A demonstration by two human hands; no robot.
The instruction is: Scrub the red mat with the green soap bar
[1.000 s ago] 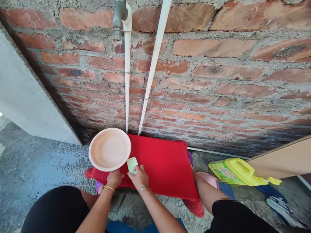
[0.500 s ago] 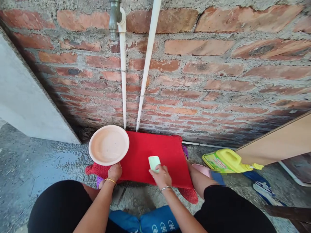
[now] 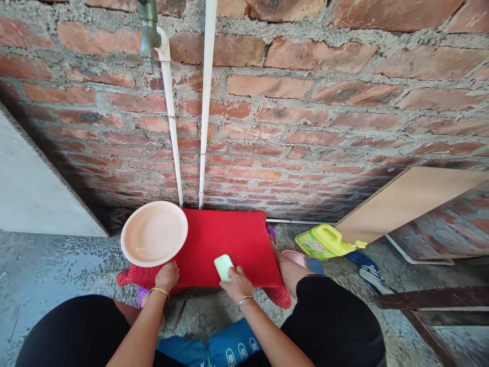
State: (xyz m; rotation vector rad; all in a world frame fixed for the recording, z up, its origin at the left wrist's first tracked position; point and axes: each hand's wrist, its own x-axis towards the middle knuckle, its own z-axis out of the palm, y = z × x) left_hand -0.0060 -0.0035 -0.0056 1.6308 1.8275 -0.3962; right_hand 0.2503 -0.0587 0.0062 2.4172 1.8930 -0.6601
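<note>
A red cloth (image 3: pixel 233 237) with a shaggy fringe lies stretched over a low flat support, which it hides. My left hand (image 3: pixel 167 276) is closed at the cloth's near edge and seems to grip it, just below the rim of a pale pink basin (image 3: pixel 127 239). The basin rests on the cloth's left end; a few dark specks show inside. In my right hand (image 3: pixel 237 285) is a pale green rounded block (image 3: pixel 223 266), held flat against the middle of the cloth. Its underside is hidden, so whether it is soap or a brush cannot be told.
A brick wall (image 3: pixel 278 114) with white pipes (image 3: pixel 206 102) and a metal tap (image 3: pixel 147 38) rises behind. A grey panel (image 3: pixel 42 188) leans at left. On the right are a yellow jug (image 3: pixel 324 240), a tan board (image 3: pixel 412 199), a slipper (image 3: pixel 372 278) and a dark wooden frame (image 3: pixel 435 297).
The view has turned right, so everything sits further left in it. The pale green block has slid slightly nearer on the cloth. My left hand keeps its place at the edge.
</note>
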